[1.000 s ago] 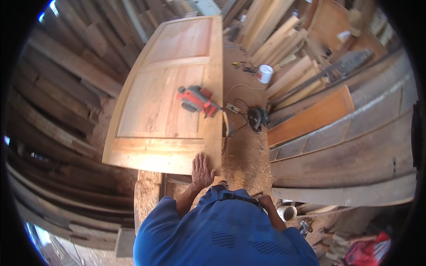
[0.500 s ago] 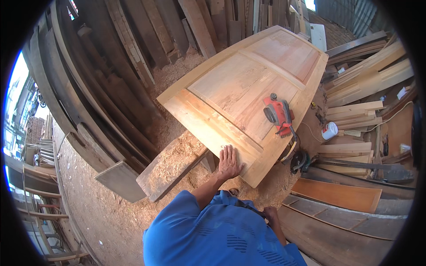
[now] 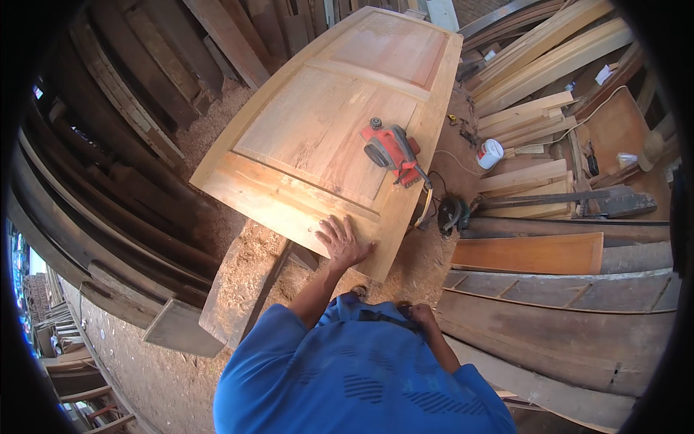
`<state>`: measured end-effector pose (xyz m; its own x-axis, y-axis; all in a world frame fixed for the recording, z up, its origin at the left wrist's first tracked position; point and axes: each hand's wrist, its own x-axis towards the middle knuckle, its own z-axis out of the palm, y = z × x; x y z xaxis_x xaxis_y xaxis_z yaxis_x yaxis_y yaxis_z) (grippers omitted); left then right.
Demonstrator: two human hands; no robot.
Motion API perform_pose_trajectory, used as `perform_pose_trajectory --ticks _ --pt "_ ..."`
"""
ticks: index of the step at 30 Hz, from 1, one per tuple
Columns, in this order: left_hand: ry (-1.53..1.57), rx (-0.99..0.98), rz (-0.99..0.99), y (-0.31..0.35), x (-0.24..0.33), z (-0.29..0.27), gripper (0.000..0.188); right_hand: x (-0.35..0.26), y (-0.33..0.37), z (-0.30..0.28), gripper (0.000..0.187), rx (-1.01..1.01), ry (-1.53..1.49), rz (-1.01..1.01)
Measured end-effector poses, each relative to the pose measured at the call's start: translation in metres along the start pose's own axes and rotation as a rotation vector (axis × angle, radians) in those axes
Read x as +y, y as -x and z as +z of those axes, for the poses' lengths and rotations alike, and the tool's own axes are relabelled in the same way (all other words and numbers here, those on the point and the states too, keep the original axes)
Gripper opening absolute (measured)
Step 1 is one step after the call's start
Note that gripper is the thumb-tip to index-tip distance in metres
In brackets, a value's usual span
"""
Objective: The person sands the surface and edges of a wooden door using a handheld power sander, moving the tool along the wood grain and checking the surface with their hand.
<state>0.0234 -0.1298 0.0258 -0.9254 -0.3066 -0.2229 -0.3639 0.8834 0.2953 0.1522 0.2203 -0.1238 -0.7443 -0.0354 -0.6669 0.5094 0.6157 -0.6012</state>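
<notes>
A pale wooden panel door (image 3: 296, 188) lies flat in front of me, raised above the floor. My left hand (image 3: 343, 242) rests palm down on its near rail, fingers spread, holding nothing. Farther up the door, toward its right side, sits a red and black handheld power tool (image 3: 392, 153), like an electric planer, with neither hand on it. My right hand (image 3: 421, 314) is close to my waist beside the dark belt (image 3: 383, 318). Its fingers are curled, and what they may hold is hidden.
Below the door, a thick timber (image 3: 246, 278) carries wood shavings. A dark green power tool (image 3: 452, 214) sits off the door's right edge, near a white tub (image 3: 489, 153). Stacked boards (image 3: 528, 181) line the right; dark planks (image 3: 108, 188) lean at left.
My view has turned right, so the door and power tool appear farther left. My left hand stays on the near rail, its fingers more spread. My right hand stays near my waist.
</notes>
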Motion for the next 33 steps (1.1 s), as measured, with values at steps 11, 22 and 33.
perform_pose_trajectory --ticks 11,22,33 --pt "-0.038 -0.171 -0.068 -0.011 0.026 -0.029 0.115 0.002 -0.024 -0.046 0.015 -0.162 -0.018 0.238" --pt "-0.168 -0.265 -0.126 -0.015 0.025 -0.024 0.122 0.075 -0.029 -0.003 0.028 -0.176 0.330 -0.186" --pt "-0.235 -0.172 0.198 -0.032 -0.001 0.016 0.104 0.101 0.071 0.075 0.040 -0.081 0.135 0.357"
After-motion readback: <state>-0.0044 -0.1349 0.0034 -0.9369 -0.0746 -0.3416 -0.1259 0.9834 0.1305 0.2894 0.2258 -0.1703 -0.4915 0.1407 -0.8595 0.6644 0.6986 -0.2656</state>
